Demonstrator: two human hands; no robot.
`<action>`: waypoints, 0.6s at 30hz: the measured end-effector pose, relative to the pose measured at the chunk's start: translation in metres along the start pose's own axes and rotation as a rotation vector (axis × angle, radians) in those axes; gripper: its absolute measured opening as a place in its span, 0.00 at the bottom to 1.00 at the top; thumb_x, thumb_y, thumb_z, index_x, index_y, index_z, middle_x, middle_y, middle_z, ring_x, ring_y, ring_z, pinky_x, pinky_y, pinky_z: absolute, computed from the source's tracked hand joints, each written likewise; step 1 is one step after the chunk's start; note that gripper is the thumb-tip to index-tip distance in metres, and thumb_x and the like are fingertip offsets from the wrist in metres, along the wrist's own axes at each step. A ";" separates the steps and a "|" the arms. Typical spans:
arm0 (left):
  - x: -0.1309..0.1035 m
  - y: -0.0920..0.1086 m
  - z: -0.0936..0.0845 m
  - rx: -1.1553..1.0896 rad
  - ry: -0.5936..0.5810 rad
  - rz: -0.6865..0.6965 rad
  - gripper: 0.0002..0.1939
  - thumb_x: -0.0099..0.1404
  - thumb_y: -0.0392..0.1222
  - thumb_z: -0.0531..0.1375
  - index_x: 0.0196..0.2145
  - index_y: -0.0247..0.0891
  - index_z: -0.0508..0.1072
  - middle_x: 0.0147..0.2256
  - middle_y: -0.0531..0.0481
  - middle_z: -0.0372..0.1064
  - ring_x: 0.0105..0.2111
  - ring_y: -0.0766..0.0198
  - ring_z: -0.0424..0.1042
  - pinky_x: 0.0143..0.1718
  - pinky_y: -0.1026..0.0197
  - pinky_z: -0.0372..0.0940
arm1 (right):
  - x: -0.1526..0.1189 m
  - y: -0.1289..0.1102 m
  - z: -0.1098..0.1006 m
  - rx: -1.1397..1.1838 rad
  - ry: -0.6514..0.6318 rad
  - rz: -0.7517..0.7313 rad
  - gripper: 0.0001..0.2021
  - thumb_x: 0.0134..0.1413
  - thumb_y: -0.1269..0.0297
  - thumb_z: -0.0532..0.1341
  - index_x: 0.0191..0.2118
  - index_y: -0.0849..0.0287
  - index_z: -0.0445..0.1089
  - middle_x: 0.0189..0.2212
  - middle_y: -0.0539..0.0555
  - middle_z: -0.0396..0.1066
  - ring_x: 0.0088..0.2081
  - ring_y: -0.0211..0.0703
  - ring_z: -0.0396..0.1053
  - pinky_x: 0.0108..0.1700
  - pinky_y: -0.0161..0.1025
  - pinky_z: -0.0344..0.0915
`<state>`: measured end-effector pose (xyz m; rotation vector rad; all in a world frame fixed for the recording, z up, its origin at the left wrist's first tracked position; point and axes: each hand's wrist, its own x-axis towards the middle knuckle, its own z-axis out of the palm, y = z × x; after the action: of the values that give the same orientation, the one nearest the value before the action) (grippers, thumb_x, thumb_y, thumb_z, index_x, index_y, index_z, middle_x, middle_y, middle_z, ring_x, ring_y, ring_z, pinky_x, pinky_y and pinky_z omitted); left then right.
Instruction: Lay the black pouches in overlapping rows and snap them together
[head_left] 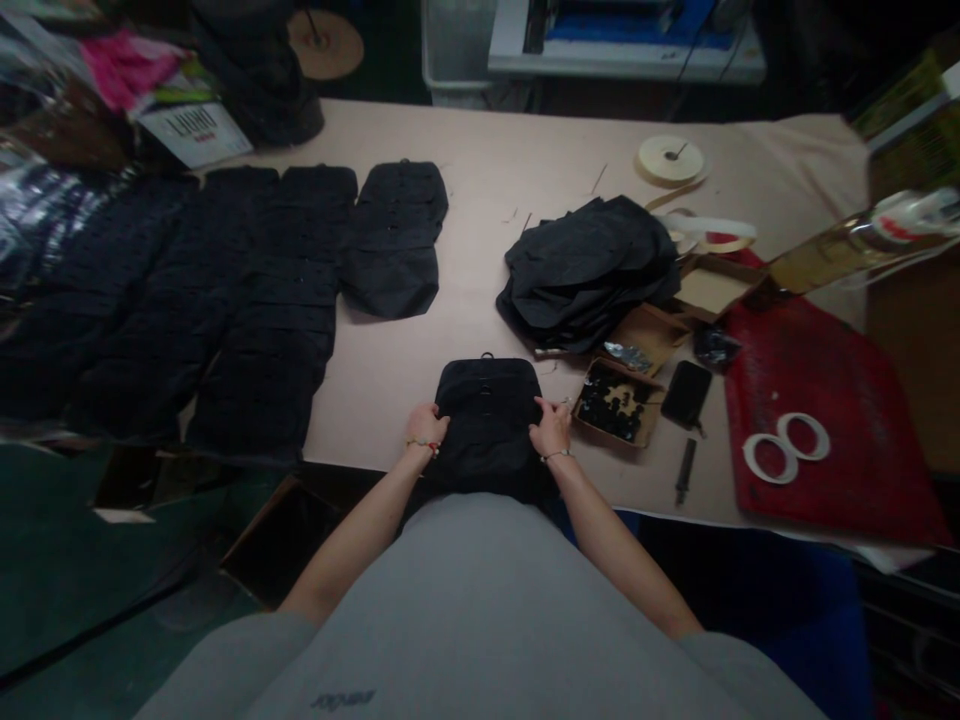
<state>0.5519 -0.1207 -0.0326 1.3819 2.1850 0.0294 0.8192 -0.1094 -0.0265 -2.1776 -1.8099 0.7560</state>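
A flat black fabric panel (487,425) with rounded top corners lies at the table's front edge, close against my body. A small ring shows at its top edge and small fittings run down its middle. My left hand (428,428) grips its left edge, the thumb on top. On the opposite side my right hand (550,428) pinches the right edge. The fingers beneath the fabric are hidden. Just right of that hand stands an open cardboard box (616,402) full of small black parts.
Black panels (262,290) cover the table's left side, one more (397,240) beside them. A black fabric pile (592,265) lies beyond the box. Rightward are a phone (686,393), a cutter-like tool (685,470), a red mat (825,400) with white rings (771,458), and a tape roll (670,160).
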 end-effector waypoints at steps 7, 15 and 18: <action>-0.001 0.003 -0.002 -0.006 -0.053 -0.039 0.17 0.59 0.55 0.57 0.24 0.40 0.73 0.28 0.43 0.74 0.33 0.57 0.72 0.34 0.60 0.61 | 0.006 0.004 -0.004 -0.014 -0.089 -0.049 0.33 0.41 0.77 0.59 0.58 0.58 0.65 0.48 0.65 0.58 0.52 0.60 0.58 0.55 0.50 0.54; -0.002 0.000 0.000 -0.133 0.040 -0.163 0.23 0.49 0.50 0.67 0.42 0.39 0.70 0.40 0.43 0.74 0.38 0.58 0.73 0.37 0.61 0.63 | 0.008 0.017 -0.007 0.013 -0.091 -0.132 0.34 0.43 0.73 0.62 0.61 0.61 0.60 0.48 0.65 0.59 0.51 0.59 0.61 0.56 0.49 0.55; -0.010 0.001 0.003 -0.258 0.046 -0.183 0.36 0.46 0.58 0.68 0.49 0.37 0.66 0.47 0.38 0.71 0.44 0.54 0.72 0.41 0.60 0.63 | 0.009 0.020 -0.005 0.072 -0.087 -0.120 0.36 0.42 0.68 0.64 0.61 0.63 0.58 0.49 0.66 0.59 0.52 0.60 0.59 0.56 0.50 0.54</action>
<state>0.5568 -0.1291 -0.0306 1.0460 2.2454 0.2680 0.8404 -0.1041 -0.0339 -2.0001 -1.9049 0.8868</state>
